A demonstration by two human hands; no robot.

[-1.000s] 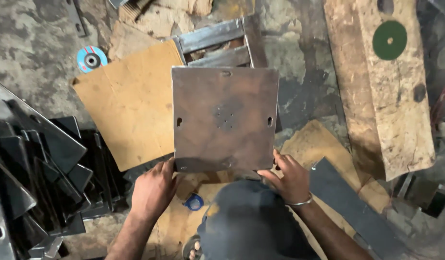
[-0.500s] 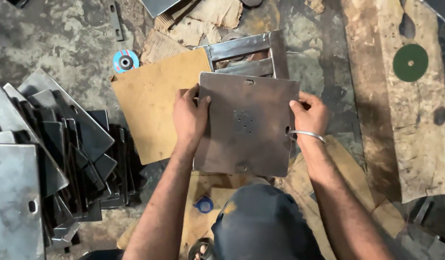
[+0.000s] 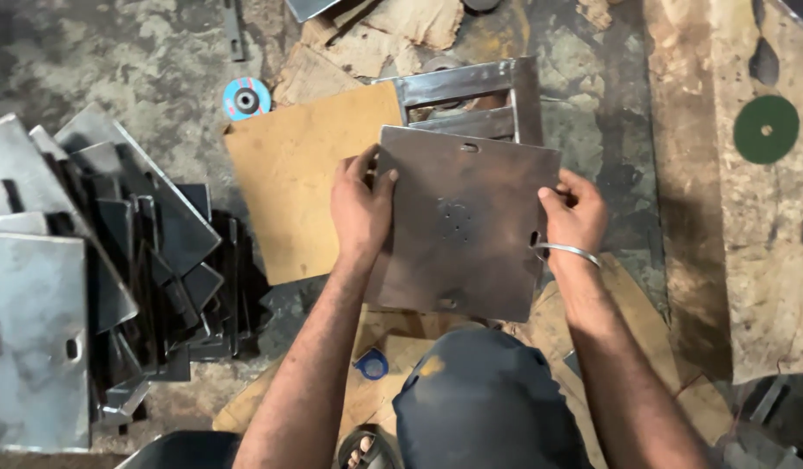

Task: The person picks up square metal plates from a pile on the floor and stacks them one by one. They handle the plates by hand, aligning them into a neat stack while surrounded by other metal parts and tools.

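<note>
A square, dark rusty steel plate (image 3: 460,224) with small holes near its middle and slots at its edges lies tilted in front of me. My left hand (image 3: 360,208) grips its left edge, fingers curled over the top. On the opposite edge my right hand (image 3: 573,213), with a metal bangle on the wrist, holds the plate. Under the plate's far side sits a shiny steel frame (image 3: 471,97). A brown board (image 3: 301,178) lies to the left, partly under the plate.
A heap of cut steel plates (image 3: 89,260) fills the left side. A blue grinding disc (image 3: 246,97) lies on the concrete floor, a green disc (image 3: 766,128) on a wooden plank (image 3: 749,226) at right. Cardboard scraps and a small blue object (image 3: 372,365) lie near my knee.
Both hands slid from the plate's near edge up to its left and right sides. The plate has turned slightly and now sits tilted over the steel frame.
</note>
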